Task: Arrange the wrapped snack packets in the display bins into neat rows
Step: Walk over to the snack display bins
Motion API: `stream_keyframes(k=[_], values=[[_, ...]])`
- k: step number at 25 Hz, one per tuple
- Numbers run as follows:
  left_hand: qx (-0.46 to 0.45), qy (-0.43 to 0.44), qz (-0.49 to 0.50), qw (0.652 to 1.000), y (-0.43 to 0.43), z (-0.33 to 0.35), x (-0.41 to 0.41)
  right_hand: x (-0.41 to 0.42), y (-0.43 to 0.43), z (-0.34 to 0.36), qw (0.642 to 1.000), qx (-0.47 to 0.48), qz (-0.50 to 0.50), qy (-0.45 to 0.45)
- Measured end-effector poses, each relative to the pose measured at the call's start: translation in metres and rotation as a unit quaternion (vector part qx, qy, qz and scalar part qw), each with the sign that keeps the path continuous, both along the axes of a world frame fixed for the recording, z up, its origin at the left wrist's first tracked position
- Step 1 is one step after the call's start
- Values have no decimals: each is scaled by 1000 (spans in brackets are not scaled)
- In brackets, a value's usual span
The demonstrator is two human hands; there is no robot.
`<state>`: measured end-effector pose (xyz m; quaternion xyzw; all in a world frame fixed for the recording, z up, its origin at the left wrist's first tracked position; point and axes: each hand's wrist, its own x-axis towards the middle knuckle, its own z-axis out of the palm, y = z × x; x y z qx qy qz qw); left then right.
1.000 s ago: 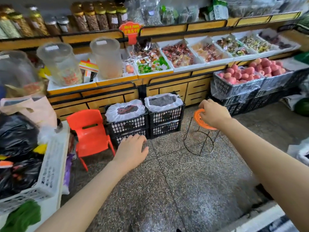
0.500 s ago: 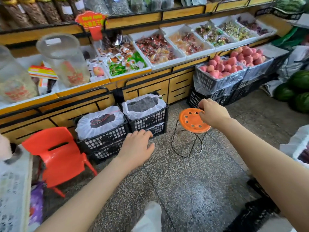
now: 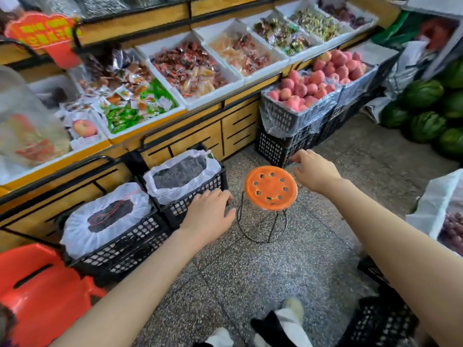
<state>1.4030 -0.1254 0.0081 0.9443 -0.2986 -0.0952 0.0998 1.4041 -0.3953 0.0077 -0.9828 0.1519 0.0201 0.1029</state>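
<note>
**Your right hand is off the stool rim**

Your view has swung right since half a second ago: the red chair [image 3: 37, 291] now sits at the bottom left corner, and more of the watermelons [image 3: 426, 108] show at the far right. Your left hand [image 3: 208, 216] still hovers beside the black crates [image 3: 125, 246], its fingers apart and relaxed, holding nothing. The orange stool [image 3: 271, 187] now stands with its seat almost face-on to you. Your right hand [image 3: 315, 171], which gripped the seat rim before, now hangs just beside it with its fingers loosely bent and empty.

The wrapped snack packets [image 3: 188, 68] lie jumbled in the white display bins [image 3: 215, 97] on the wooden shelf, well apart from both hands. To the right of the bins, peaches [image 3: 313, 83] fill a lined crate. The stool, the crates and the watermelons all stand on a speckled stone floor [image 3: 250, 271].
</note>
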Motion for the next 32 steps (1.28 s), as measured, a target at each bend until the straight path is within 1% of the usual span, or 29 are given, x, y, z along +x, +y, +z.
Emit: stream_keyframes(k=[5, 9, 13, 19, 24, 27, 32], values=[[-6, 11, 16, 1000, -93, -14, 35, 42, -86, -12, 1000, 2, 23, 1], [-7, 18, 49, 999, -174, -21, 55, 82, -161, -16, 998, -7, 54, 29], [-8, 29, 80, 996, -233, -25, 74, 123, -220, -20, 995, -17, 87, 46], [-8, 31, 125, 992, -282, -33, 124, 198, -271, -32, 989, -21, 127, 66], [-11, 32, 145, 989, -317, -45, 189, 278, -298, -34, 985, -33, 159, 64], [-13, 48, 161, 986, -335, -51, 226, 328, -312, -32, 981, -34, 179, 60], [-6, 59, 197, 979, -356, -52, 269, 399, -331, -34, 975, -54, 208, 63]])
